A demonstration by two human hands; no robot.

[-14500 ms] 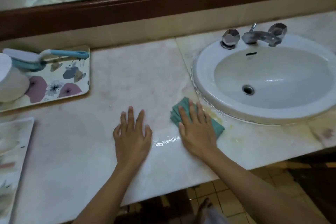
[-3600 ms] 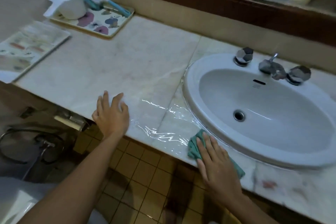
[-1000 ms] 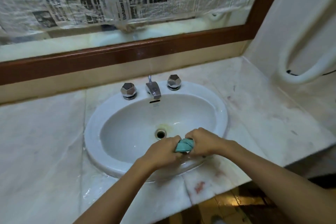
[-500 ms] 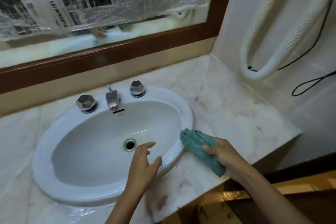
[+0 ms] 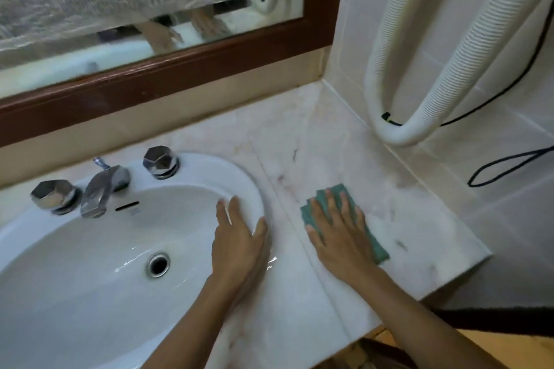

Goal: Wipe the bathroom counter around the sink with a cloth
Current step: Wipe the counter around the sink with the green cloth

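Note:
A teal cloth (image 5: 378,252) lies flat on the pale marble counter (image 5: 329,147) to the right of the white oval sink (image 5: 90,272). My right hand (image 5: 338,234) presses down on the cloth with straight, spread fingers, covering most of it. My left hand (image 5: 239,243) rests flat on the sink's right rim, fingers straight, holding nothing. Wet streaks shine on the counter just beside my left hand.
A chrome faucet (image 5: 102,186) with two faceted knobs (image 5: 160,160) stands behind the basin. A wood-framed mirror (image 5: 180,69) runs along the back. On the tiled right wall hang a white ribbed hose (image 5: 419,117) and a black cable (image 5: 503,165). The counter ends at right.
My right hand has laid the bunched cloth flat on the counter right of the sink and spread over it. My left hand has moved from over the basin onto its right rim.

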